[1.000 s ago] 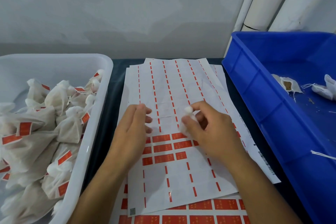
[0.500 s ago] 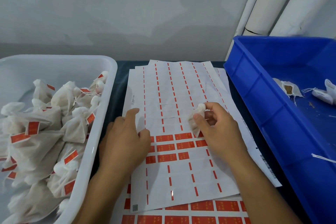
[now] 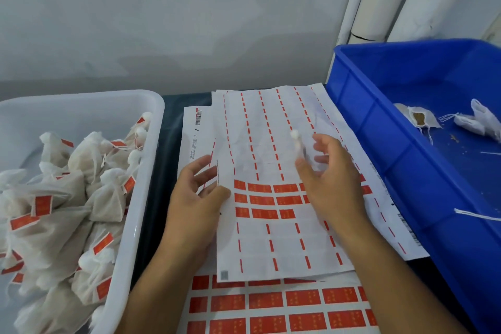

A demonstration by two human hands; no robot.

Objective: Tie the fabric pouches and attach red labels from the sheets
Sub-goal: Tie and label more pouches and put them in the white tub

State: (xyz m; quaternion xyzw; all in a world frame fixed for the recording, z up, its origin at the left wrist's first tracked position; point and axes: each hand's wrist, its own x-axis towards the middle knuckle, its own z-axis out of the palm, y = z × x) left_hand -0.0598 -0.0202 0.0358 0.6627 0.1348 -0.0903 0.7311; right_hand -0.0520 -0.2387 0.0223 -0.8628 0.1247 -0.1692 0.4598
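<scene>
White pouch [image 3: 297, 144] pinched in right hand [image 3: 329, 179]; left hand [image 3: 199, 192] grips label sheet [image 3: 271, 238] edge (hands apart).

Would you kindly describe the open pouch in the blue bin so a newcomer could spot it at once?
Start at the blue bin on the right of the label sheets. On its floor near the left wall lies a pale pouch. Unlike the white pouches just to its right, its mouth gapes open and shows brown filling.
</scene>
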